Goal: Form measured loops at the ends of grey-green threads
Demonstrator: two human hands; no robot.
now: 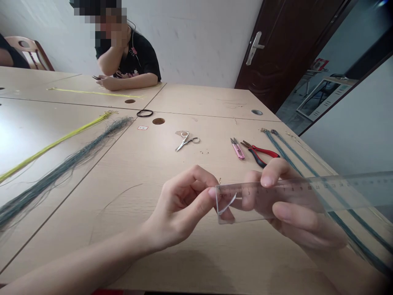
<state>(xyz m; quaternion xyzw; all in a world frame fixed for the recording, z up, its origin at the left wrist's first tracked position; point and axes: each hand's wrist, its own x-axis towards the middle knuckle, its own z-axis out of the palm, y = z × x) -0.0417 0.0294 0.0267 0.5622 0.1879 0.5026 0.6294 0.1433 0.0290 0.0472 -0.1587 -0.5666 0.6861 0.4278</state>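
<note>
My right hand grips a clear plastic ruler, fingers on both sides of it, and holds it level above the table. The ruler's zero end points left and meets the fingertips of my left hand. There my left thumb and index finger are pinched together at the ruler's corner. A tiny gold-coloured piece sticks up from this pinch; its lower part is hidden. A short white strip shows through the ruler near its low numbers; whether it is held, I cannot tell.
Beyond my hands lie small scissors, pink thread snips and red-black pliers. Bundles of grey-blue strands and yellow strands stretch along the left. Teal cords run down the right. Another person sits across the table.
</note>
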